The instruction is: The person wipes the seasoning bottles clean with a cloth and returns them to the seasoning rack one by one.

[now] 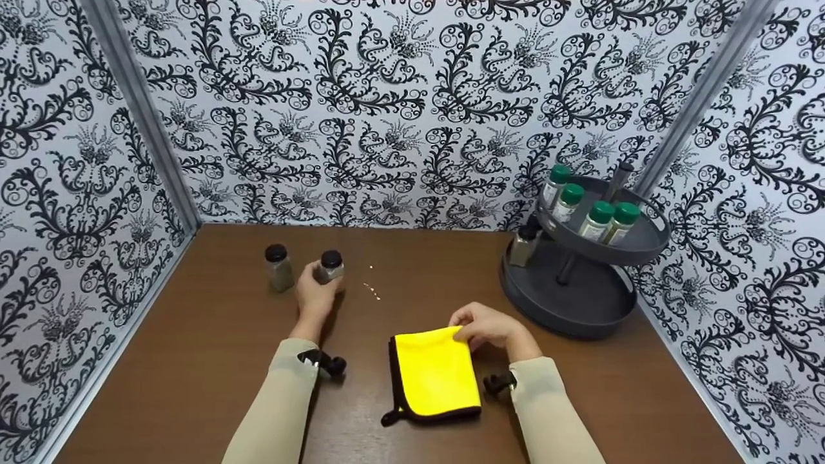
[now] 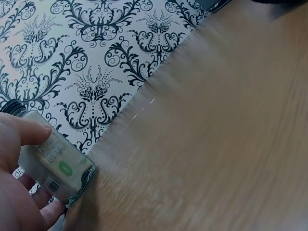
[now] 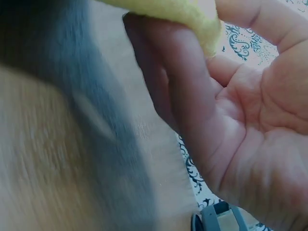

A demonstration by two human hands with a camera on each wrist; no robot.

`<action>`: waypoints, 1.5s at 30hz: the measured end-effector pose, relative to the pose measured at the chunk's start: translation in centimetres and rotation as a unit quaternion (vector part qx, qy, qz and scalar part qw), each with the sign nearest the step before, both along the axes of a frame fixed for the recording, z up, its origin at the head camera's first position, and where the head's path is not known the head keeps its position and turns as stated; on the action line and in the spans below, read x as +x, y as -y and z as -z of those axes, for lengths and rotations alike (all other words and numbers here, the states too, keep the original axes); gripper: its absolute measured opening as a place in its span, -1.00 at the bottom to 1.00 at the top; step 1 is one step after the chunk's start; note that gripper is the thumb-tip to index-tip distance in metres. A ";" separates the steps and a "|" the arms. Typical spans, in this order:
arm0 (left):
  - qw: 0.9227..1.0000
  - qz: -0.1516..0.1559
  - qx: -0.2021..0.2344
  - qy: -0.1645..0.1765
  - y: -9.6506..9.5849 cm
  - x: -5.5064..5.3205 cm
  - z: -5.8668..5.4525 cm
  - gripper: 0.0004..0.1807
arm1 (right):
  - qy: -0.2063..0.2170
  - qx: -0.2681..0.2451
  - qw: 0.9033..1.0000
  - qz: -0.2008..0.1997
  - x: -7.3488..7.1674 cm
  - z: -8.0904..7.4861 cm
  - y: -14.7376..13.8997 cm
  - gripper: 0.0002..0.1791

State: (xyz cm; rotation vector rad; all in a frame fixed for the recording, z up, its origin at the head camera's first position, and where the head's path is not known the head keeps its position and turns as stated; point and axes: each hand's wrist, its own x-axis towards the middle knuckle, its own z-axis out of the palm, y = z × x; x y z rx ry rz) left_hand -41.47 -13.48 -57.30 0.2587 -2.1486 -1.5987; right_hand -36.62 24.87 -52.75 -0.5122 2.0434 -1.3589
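My left hand [image 1: 316, 293] grips a square spice jar [image 1: 331, 270] with a black lid, at the left of the table. In the left wrist view, thumb and fingers wrap the jar [image 2: 55, 161], which has a printed label with a green oval. A second black-lidded jar [image 1: 278, 270] stands just left of that hand. Near the table's middle, my right hand [image 1: 490, 325] pinches the upper right corner of a folded yellow cloth [image 1: 438, 374] with black edging and a small loop. In the right wrist view, the yellow cloth [image 3: 209, 36] sits between thumb and fingers.
At the right stands a dark two-tier round rack [image 1: 567, 316]. Several green-capped jars [image 1: 596, 222] are on its upper tier, and a black-lidded jar [image 1: 523, 248] is on the lower one. Small pale crumbs [image 1: 372, 292] lie on the brown table [image 1: 419, 270]. Patterned walls enclose its back and sides.
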 end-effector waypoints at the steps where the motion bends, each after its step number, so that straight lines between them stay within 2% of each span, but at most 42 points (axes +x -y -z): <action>1: 1.000 0.002 0.004 0.000 0.0 0.0 0.0 -0.44 | 0.004 -0.011 1.000 0.001 0.0 0.0 0.0 -0.84; 5: 1.000 0.010 0.016 0.000 -0.1 -0.1 0.0 -0.44 | 0.020 -0.066 0.998 0.013 0.0 -0.2 0.1 -0.89; 8: 1.000 0.015 0.020 -0.002 -0.4 0.0 -0.1 -0.45 | 0.030 -0.116 0.992 0.029 0.0 -0.4 0.2 -0.81; 11: 0.999 0.021 0.023 -0.013 -0.8 0.2 -0.3 -0.47 | 0.036 -0.168 0.984 0.055 -0.1 -0.6 0.2 -0.72; 14: 0.998 0.034 0.036 -0.032 -1.5 0.5 -0.9 -0.49 | 0.036 -0.219 0.971 0.092 -0.2 -0.8 0.3 -0.68; 20: 0.996 0.059 0.050 -0.053 -2.7 1.1 -2.1 -0.53 | 0.027 -0.305 0.933 0.188 0.0 -1.4 1.2 -0.68; 26: 0.991 0.100 0.057 -0.063 -4.0 2.1 -3.4 -0.51 | 0.009 -0.375 0.888 0.267 0.5 -1.8 3.2 -0.70; 30: 0.986 0.133 0.064 -0.075 -5.0 2.8 -4.2 -0.50 | -0.007 -0.406 0.860 0.309 0.9 -1.8 4.9 -0.72; 33: 0.981 0.161 0.060 -0.086 -5.7 3.4 -4.7 -0.51 | -0.018 -0.420 0.845 0.331 1.2 -2.0 5.5 -0.73; 37: 0.973 0.206 0.045 -0.097 -6.6 4.4 -5.3 -0.54 | -0.039 -0.428 0.833 0.348 1.7 -2.3 5.9 -0.73; 41: 0.964 0.248 0.020 -0.098 -7.5 5.5 -5.9 -0.53 | -0.066 -0.421 0.832 0.354 1.9 -2.5 6.2 -0.74; 45: 0.957 0.258 -0.045 -0.124 -8.3 6.3 -6.2 -0.52 | -0.104 -0.401 0.833 0.366 1.9 -2.7 6.5 -0.76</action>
